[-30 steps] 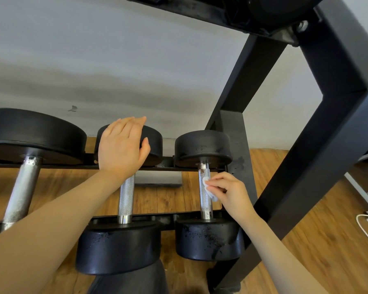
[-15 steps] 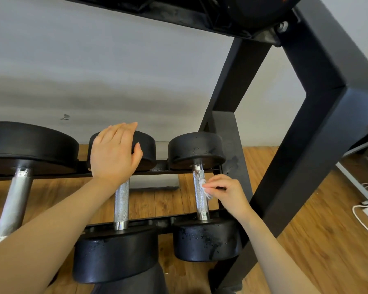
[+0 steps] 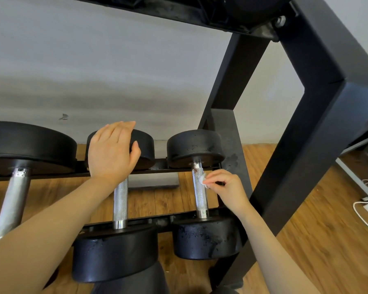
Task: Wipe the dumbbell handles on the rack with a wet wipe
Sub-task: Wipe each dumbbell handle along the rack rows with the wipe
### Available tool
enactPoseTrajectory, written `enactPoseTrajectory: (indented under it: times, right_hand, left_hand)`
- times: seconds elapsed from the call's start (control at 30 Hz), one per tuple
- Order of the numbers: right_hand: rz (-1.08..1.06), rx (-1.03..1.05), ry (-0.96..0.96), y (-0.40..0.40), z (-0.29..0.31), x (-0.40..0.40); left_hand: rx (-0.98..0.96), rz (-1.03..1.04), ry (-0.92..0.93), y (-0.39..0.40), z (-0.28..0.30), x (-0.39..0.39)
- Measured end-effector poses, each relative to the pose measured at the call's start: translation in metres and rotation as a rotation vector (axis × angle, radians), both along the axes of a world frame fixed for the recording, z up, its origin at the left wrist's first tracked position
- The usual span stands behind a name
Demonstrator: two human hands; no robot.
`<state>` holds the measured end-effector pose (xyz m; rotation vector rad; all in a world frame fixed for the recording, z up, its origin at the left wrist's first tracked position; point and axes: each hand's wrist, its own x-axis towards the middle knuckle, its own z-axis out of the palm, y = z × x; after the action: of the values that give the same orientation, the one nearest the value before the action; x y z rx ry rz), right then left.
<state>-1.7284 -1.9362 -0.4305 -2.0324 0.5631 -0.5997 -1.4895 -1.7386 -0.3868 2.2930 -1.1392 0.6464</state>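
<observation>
Left hand (image 3: 112, 152) flat, fingers (image 3: 123, 127) straight; right hand (image 3: 227, 187) pinching, forearms both bare and outstretched.

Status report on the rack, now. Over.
Left hand open, flat on middle dumbbell's far head. Right hand pinching wet wipe against upper part of right dumbbell handle. Rust-coloured spots near handle top. Nothing blocking.

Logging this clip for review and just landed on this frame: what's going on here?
A person is cleaning dumbbells on a black rack. The right hand pinches a small white wet wipe against the upper part of the right dumbbell's handle, where rusty marks show near the far weight. The left hand rests flat on the far head of the middle dumbbell. A larger dumbbell sits further left, untouched.
</observation>
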Motion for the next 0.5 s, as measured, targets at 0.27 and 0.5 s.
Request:
enactPoseTrajectory:
  times: [0.27,0.5]
  right_hand:
    - [0.060,0.072,-0.003,0.009,-0.003,-0.015]
    - [0.083,-0.116,0.019,0.010,-0.004,-0.013]
  left_hand:
    - [-0.009,0.001,-0.016,0.000,-0.001,0.002]
    - [-0.011,-0.002,-0.027,0.000,-0.002,0.002]
